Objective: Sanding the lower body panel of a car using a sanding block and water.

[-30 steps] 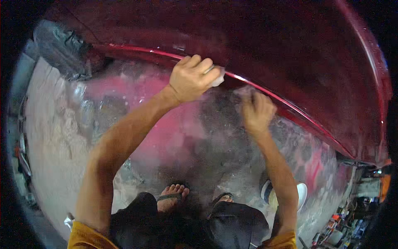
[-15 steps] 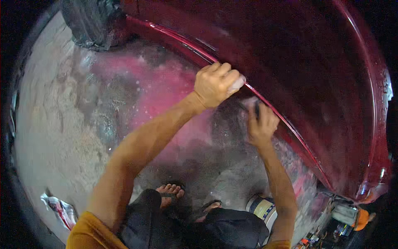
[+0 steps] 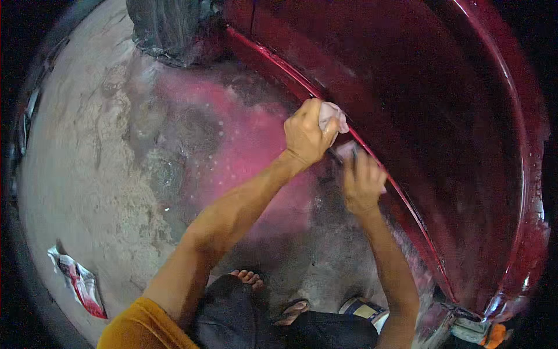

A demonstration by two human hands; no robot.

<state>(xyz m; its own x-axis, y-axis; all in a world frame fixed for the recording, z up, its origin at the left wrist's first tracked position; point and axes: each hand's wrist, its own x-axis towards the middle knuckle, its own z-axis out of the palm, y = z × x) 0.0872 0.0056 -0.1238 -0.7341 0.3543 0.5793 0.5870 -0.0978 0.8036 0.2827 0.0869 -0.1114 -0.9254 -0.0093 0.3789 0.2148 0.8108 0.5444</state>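
Note:
A glossy dark red vehicle panel [image 3: 418, 151] curves across the right side, with a bright raised ridge [image 3: 401, 192] along its lower part. My left hand [image 3: 305, 134] is closed around a crumpled white cloth [image 3: 333, 116], which it presses against this ridge. Just below and to the right, my right hand [image 3: 363, 183] is at the panel's lower edge, its curled fingers smeared by motion. A pale pinkish piece [image 3: 347, 149] shows at its fingertips; its kind cannot be made out.
A wheel under a dark cover [image 3: 171, 29] stands at the top left. Pink overspray [image 3: 256, 157] marks the concrete floor. A red-stained sheet [image 3: 81, 285] lies lower left. Beside my knee is a labelled bucket [image 3: 363, 308]; an orange object [image 3: 496, 335] is at lower right.
The whole view has shifted and turned slightly. My left hand has slid a little along the ridge toward my right hand, and more of the white cloth shows.

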